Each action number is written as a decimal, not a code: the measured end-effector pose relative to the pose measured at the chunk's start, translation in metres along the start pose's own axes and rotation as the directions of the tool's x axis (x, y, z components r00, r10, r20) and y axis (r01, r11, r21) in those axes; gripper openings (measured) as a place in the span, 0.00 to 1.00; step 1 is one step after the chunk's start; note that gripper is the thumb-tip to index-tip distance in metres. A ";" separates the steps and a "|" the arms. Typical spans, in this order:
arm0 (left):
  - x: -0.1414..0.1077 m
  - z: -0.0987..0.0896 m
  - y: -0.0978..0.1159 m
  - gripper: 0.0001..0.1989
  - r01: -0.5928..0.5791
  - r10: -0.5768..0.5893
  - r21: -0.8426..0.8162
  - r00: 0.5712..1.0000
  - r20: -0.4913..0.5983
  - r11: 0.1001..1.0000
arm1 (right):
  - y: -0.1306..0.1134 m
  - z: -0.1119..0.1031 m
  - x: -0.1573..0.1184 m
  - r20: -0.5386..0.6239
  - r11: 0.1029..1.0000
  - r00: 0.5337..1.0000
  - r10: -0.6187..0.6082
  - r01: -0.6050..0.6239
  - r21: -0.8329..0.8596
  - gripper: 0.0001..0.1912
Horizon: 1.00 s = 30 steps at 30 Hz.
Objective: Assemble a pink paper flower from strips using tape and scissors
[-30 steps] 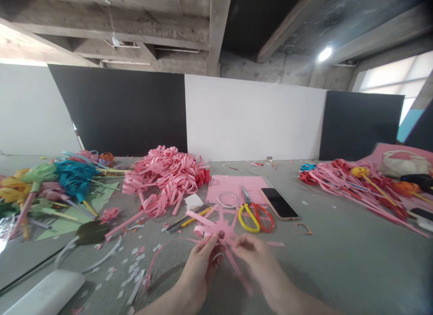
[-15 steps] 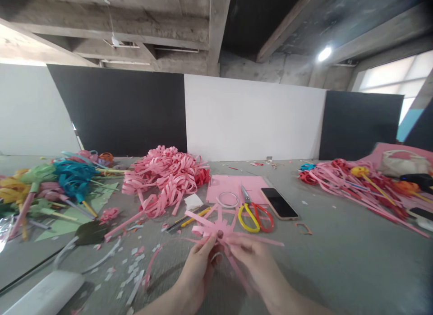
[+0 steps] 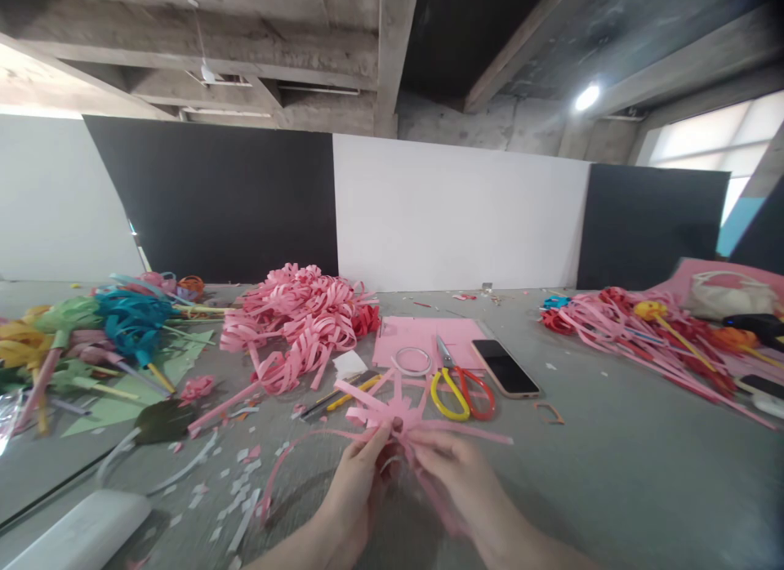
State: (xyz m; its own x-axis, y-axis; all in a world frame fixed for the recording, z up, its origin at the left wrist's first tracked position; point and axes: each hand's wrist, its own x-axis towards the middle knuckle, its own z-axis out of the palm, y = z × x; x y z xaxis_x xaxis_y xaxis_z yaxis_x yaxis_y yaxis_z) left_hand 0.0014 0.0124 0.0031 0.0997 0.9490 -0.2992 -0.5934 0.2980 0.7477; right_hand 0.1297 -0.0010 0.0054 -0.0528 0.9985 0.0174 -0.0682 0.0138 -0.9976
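Between my two hands is a pink paper-strip flower (image 3: 397, 407), its strips fanning outward from a middle that my fingers partly cover. My left hand (image 3: 363, 472) is closed on its near left side, thumb pressed close to the centre. On the right, my right hand (image 3: 456, 464) pinches the strips near the middle, fingers together. One long pink strip (image 3: 273, 472) curves off to the left toward the tabletop. Just beyond the flower lie scissors (image 3: 453, 390) with one yellow and one red handle, beside a clear tape ring (image 3: 412, 360).
A phone (image 3: 505, 367) and pink paper sheets (image 3: 422, 335) lie ahead. Piled pink paper strips (image 3: 300, 317) stand at the back left, coloured paper flowers (image 3: 131, 317) farther left. Paper scraps (image 3: 245, 476) and a white power bank-like box (image 3: 91, 529) are near left. More strips (image 3: 612, 325) lie right.
My right hand's fingers have shifted slightly at the flower, and the strip hanging below it has moved a little. My left hand stays nearly where it was.
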 end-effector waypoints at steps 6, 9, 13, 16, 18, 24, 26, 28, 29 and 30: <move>-0.002 0.001 0.001 0.06 -0.003 0.003 0.010 1.000 -0.003 1.000 | -0.002 0.003 -0.004 0.008 1.000 1.000 0.006 -0.007 0.027 0.13; -0.005 0.002 0.002 0.06 -0.015 0.011 0.063 0.998 0.057 0.998 | 0.001 0.004 -0.005 0.016 0.998 1.000 0.012 -0.012 0.056 0.13; -0.004 -0.001 0.001 0.05 -0.060 0.034 0.153 0.985 0.169 0.986 | 0.001 0.006 -0.008 0.024 0.992 0.999 0.047 -0.049 0.116 0.15; -0.001 -0.004 -0.001 0.06 -0.088 0.061 0.178 0.987 0.151 0.980 | -0.001 0.008 -0.010 0.030 0.986 0.997 0.065 -0.069 0.153 0.15; 0.000 -0.005 -0.001 0.07 -0.098 0.075 0.188 0.989 0.127 0.977 | -0.002 0.008 -0.011 0.040 0.986 0.997 0.063 -0.069 0.155 0.15; -0.002 -0.006 0.000 0.07 -0.130 0.122 0.209 0.991 0.047 0.969 | -0.004 0.009 -0.012 0.077 0.991 0.997 0.022 -0.032 0.132 0.15; -0.002 -0.006 0.001 0.07 -0.138 0.138 0.227 0.990 0.013 0.964 | -0.004 0.010 -0.012 0.104 0.993 0.995 0.013 -0.025 0.113 0.15; -0.002 -0.006 0.001 0.07 -0.148 0.153 0.234 0.988 0.000 0.961 | -0.002 0.010 -0.010 0.116 0.996 0.993 -0.005 -0.005 0.089 0.15; -0.002 -0.006 0.001 0.07 -0.155 0.159 0.232 0.987 -0.001 0.960 | -0.001 0.010 -0.009 0.122 0.998 0.992 -0.010 0.001 0.069 0.16; -0.002 -0.005 0.002 0.07 -0.160 0.165 0.229 0.986 0.001 0.960 | 0.001 0.009 -0.007 0.129 0.999 0.992 -0.011 0.005 0.046 0.16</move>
State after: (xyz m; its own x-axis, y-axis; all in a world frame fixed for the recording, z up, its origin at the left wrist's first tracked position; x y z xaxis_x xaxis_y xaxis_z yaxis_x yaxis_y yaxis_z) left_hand -0.0039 0.0102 0.0018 0.0011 0.9851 -0.1717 -0.4027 0.1576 0.9017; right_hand 0.1206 -0.0087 0.0048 -0.1801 0.9830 0.0368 -0.1140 0.0163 -0.9934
